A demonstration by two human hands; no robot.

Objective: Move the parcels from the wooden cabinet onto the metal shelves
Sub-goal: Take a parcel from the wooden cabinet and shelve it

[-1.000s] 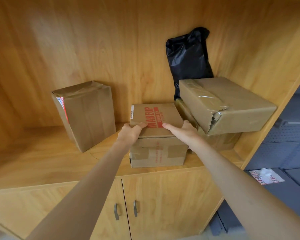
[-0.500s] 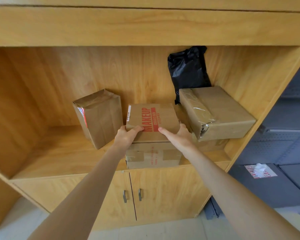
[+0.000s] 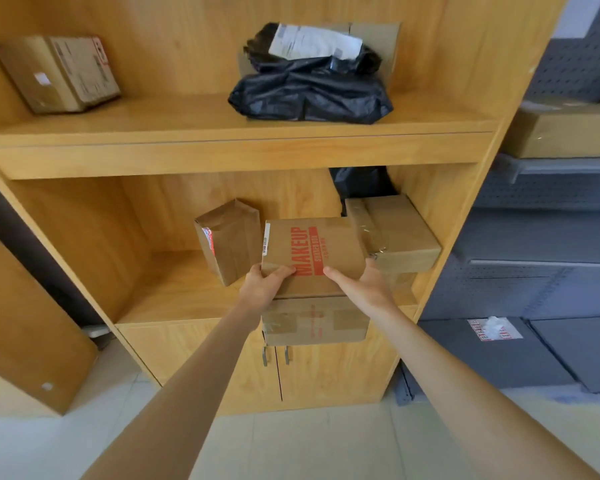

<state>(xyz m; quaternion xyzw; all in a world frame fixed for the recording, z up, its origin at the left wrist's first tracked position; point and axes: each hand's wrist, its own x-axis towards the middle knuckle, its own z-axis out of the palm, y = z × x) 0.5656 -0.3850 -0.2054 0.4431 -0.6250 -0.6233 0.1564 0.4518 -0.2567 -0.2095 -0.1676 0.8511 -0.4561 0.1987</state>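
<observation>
A: What had changed?
B: Both grips, left hand and right hand, clasped the MAKEUP box, now drawn past the cabinet shelf edge.
A: Next?
B: Probably the metal shelves at three o'clock.

Brown "MAKEUP" box, tilted, at wooden cabinet shelf front

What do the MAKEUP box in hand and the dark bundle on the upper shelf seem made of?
MAKEUP box: matte brown cardboard, judging by its flat printed face and crisp edges. Black bundle: likely thin glossy plastic film, given its crumpled, shiny folds.
</observation>
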